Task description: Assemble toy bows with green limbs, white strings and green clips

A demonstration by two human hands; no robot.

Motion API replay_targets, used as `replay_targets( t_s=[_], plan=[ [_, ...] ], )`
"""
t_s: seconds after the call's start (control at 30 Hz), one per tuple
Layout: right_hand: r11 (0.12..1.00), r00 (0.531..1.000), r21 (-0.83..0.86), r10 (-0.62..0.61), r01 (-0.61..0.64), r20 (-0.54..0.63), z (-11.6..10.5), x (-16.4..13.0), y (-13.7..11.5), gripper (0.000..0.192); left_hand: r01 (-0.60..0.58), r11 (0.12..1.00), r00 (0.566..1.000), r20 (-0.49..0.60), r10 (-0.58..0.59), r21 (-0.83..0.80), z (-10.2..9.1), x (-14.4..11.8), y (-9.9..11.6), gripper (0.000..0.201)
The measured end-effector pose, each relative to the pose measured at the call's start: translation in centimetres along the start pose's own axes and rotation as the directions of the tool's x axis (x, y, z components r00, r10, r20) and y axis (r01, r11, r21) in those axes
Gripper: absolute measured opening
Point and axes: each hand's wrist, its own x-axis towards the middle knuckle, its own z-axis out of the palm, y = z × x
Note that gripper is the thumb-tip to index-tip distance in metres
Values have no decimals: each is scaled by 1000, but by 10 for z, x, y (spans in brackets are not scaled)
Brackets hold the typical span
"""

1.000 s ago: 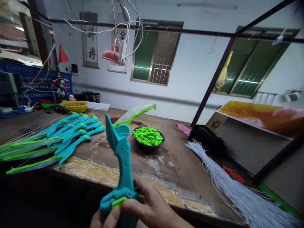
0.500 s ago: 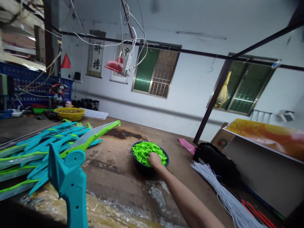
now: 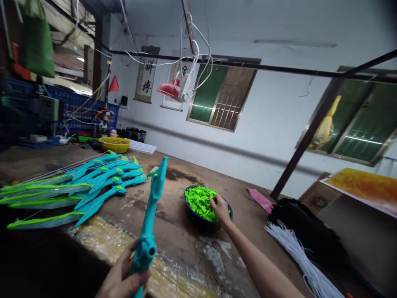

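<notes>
Far left of the dark bowl (image 3: 190,213), a pile of teal and green toy swords (image 3: 77,186) lies on the wooden table (image 3: 173,231). Nearer the bowl, the left hand (image 3: 124,279) grips a teal toy piece (image 3: 151,211), held upright. The right hand (image 3: 220,208) reaches into the bowl, fingers pinched on small green bits (image 3: 200,200). Right of the bowl lie white strings (image 3: 297,252).

Worn wooden workbench (image 3: 173,231) with teal toy pieces (image 3: 93,186), dark bowl (image 3: 198,217), white cords (image 3: 297,252).
</notes>
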Motion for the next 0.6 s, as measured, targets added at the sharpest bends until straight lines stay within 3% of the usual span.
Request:
replay_targets(
  t_s=[0.13, 0.2, 0.27, 0.33, 0.4, 0.47, 0.6],
  plan=[
    [955, 988, 261, -151, 138, 29, -24, -33, -37, 34, 22, 988, 1000, 8, -21, -154, 21, -22, 4, 72],
    [906, 964, 353, -263, 235, 33, -41, -66, -65, 42, -3, 993, 999, 35, 7, -120, 30, -32, 6, 62],
    [853, 922, 398, -386, 337, 46, -60, -109, -96, 42, -63, 996, 997, 32, 66, -64, 39, -41, 5, 66],
    [787, 830, 394, -549, 475, 96, -76, -152, -126, 28, -98, 995, 994, 41, 98, -15, 46, -49, 2, 72],
    [678, 672, 308, -726, 667, 143, -85, -188, -149, 12, -110, 994, 990, 93, 107, 22, 51, -55, -4, 71],
    [569, 549, 204, -823, 797, 150, -89, -210, -162, 13, -132, 991, 982, 142, 127, 31, 56, -59, -9, 66],
    [472, 467, 90, -881, 877, 73, -88, -224, -165, 19, -184, 983, 967, 180, 182, -8, 65, -68, -16, 63]
  ],
)
